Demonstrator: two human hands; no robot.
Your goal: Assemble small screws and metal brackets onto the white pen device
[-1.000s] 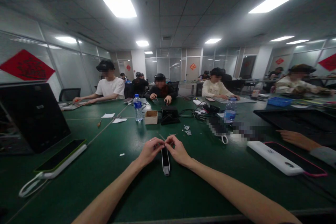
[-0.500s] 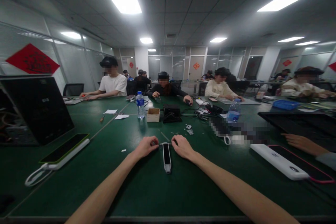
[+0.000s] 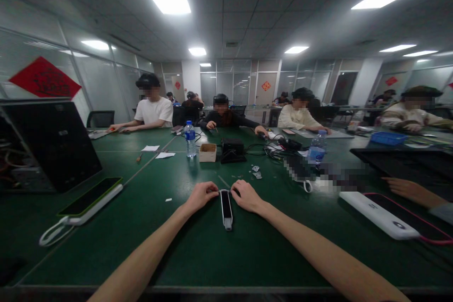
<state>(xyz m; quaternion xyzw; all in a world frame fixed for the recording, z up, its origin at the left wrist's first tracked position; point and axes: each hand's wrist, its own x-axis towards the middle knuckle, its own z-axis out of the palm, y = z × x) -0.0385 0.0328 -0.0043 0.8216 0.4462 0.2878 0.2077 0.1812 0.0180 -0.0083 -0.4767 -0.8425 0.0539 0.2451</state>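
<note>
A slim white device with a long black face [image 3: 225,207], much like a scanning pen, lies on the green table with its narrow grey tip towards me. My left hand [image 3: 202,195] rests on the table beside its far end, thumb and fingers pinched together. On the other side my right hand [image 3: 247,196] is curled, its fingertips close to the same end. Whether the fingers pinch a small part or just the device's edge is too small to tell. A thin clear strip [image 3: 223,181] lies just beyond the hands.
Small grey metal pieces [image 3: 256,171] lie beyond my right hand. Farther back stand a small open box [image 3: 207,153], a black stand [image 3: 232,151] and water bottles [image 3: 190,139]. White power banks [image 3: 379,215] with phones flank me. A co-worker's hand [image 3: 410,192] is at right.
My left hand has moved slightly right, closer to the device's far end. My right hand stays nearly in place. The view has tilted a little.
</note>
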